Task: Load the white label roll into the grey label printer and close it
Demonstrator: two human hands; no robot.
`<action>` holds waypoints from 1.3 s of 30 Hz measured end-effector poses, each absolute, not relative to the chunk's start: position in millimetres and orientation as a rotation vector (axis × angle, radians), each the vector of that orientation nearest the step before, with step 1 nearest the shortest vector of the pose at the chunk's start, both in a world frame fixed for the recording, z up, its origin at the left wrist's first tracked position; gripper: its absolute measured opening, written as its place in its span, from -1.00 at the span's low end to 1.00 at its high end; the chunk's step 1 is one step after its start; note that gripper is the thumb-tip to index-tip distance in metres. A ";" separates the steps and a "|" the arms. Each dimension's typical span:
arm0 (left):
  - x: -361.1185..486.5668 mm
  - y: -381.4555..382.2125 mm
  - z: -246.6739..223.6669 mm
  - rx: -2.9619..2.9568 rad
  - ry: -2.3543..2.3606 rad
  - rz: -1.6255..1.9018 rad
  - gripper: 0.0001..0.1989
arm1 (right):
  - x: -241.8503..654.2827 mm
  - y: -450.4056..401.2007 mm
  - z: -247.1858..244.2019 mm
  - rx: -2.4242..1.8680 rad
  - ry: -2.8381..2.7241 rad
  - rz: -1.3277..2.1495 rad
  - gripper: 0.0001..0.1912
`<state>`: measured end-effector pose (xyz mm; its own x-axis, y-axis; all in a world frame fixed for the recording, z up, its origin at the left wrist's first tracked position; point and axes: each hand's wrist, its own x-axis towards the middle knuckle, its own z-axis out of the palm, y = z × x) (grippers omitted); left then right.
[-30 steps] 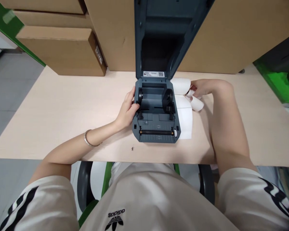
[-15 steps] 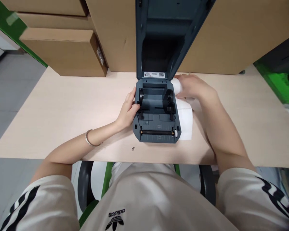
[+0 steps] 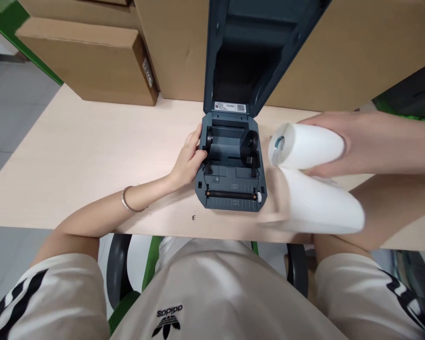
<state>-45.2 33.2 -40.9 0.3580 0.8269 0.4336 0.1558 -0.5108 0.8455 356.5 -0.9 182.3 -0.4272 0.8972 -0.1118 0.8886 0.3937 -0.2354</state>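
At the far left, a cardboard box (image 3: 81, 63) stood at the back of the table (image 3: 92, 141), out of the way. The left grip (image 3: 187, 164) clasped the printer (image 3: 233, 183) by its left edge, thumb over the rim and fingers along the outer side, a sound enough hold for bracing it. The lid (image 3: 250, 71) stood raised behind, and the two black holders (image 3: 250, 140) inside had nothing between them. Farther right, the paper roll (image 3: 318, 147) was beside the printer, held above the table with its core (image 3: 279, 143) facing leftward; a loose length of paper (image 3: 322, 204) trailed on its near side, blurred. The right grip (image 3: 356, 144) was closed round the roll's right end. Good handling here probably meant a level core, pressure light enough to spare the paper, and the loose length held away from the roller (image 3: 232, 194), lest it snag or crease
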 end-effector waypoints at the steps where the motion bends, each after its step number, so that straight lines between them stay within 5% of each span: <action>1: -45.2 33.3 -40.7 1.903 0.844 1.182 -0.11 | 354.6 -6.5 186.2 -1.595 -2.649 0.477 -0.33; 5: -44.4 33.8 -40.2 1.935 0.839 1.200 -0.14 | 312.6 -16.6 186.5 -1.349 -2.684 0.559 -0.24; 10: -43.5 33.0 -40.0 1.898 0.900 1.179 -0.08 | 247.5 -1.6 150.4 -1.196 -2.531 0.194 -0.10; 28: -41.0 31.5 -38.8 1.917 0.876 1.176 -0.12 | 227.6 34.6 92.1 -1.231 -2.787 0.145 -0.25; 34: -44.0 31.2 -41.9 1.943 0.879 1.179 -0.09 | 232.2 -25.6 127.0 -1.213 -2.793 0.201 -0.34; 39: -46.5 32.3 -43.3 1.962 0.890 1.161 -0.09 | 222.0 -97.1 103.8 -1.111 -2.821 0.013 -0.17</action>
